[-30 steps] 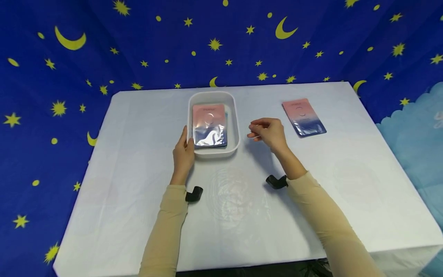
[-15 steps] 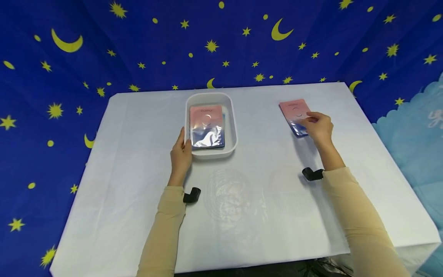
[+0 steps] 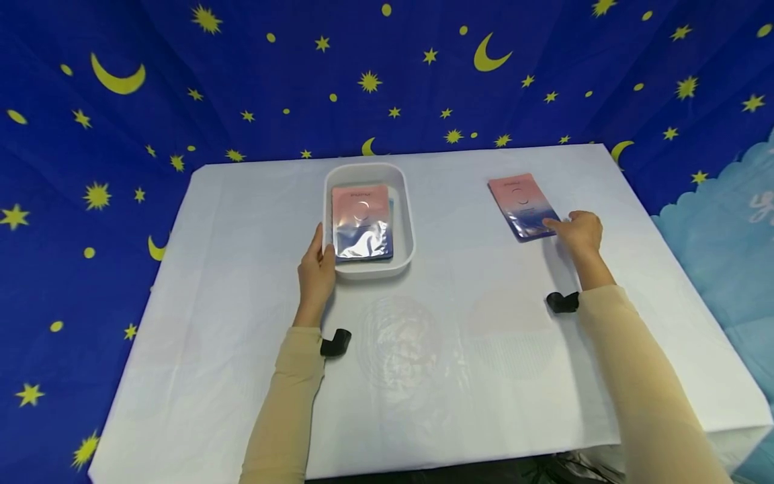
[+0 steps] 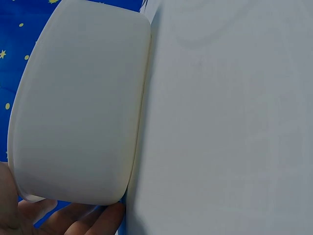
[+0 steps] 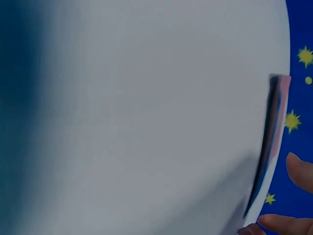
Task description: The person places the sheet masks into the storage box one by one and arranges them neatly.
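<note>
My left hand (image 3: pixel 316 279) grips the left side of a white plastic tray (image 3: pixel 406 232) near its front corner. In the left wrist view the fingers (image 4: pixel 73 218) curl at the corner of the tray. Inside lie shiny pink-to-blue sheet mask packets (image 3: pixel 361 222), with a blue edge showing under the top one. At the right, more such packets (image 3: pixel 521 202) lie flat in a thin stack. Over their lower right corner is my right hand (image 3: pixel 582 235), thumb above the packet. The right wrist view shows its thumb (image 5: pixel 299 171) and fingers spread apart beside the stack's edge.
A white cloth covers the table (image 3: pixel 242 390). Behind it hangs a blue curtain (image 3: pixel 242 67) with yellow moons and stars, and a light blue panel (image 3: pixel 719 255) borders the right. Each wrist carries a small black camera.
My right hand has moved right from beside the tray, crossed over the packets at the right, and come to their lower right corner. The left hand stays at the tray.
</note>
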